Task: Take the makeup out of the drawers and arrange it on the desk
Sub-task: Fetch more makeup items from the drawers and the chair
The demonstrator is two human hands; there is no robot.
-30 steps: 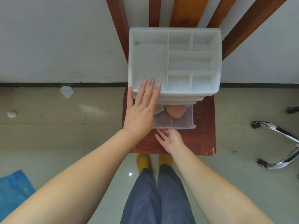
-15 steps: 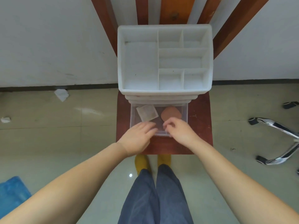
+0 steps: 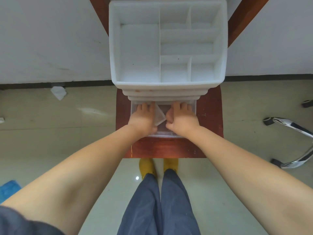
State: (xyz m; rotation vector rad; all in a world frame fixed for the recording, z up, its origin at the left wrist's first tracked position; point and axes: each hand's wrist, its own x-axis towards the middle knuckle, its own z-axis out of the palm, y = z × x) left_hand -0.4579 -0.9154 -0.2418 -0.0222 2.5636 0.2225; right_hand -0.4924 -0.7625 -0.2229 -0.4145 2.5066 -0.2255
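Both hands are reached down into the pulled-out clear drawer (image 3: 193, 106) at the bottom of the white organizer (image 3: 167, 46), which is parked on a small red-brown desk (image 3: 210, 119). The left hand (image 3: 144, 117) is laid at about 9 o'clock in the drawer, the right hand (image 3: 182, 118) at 3 o'clock. Whether anything is gripped can't be told, as the fingers are hidden. A pale square pad (image 3: 159, 116) is seen wedged between them.

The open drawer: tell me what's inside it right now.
Both hands are in the drawer. Between the left hand and right hand a pale square pad shows. Anything beneath the hands is covered, so I can't tell what each holds.
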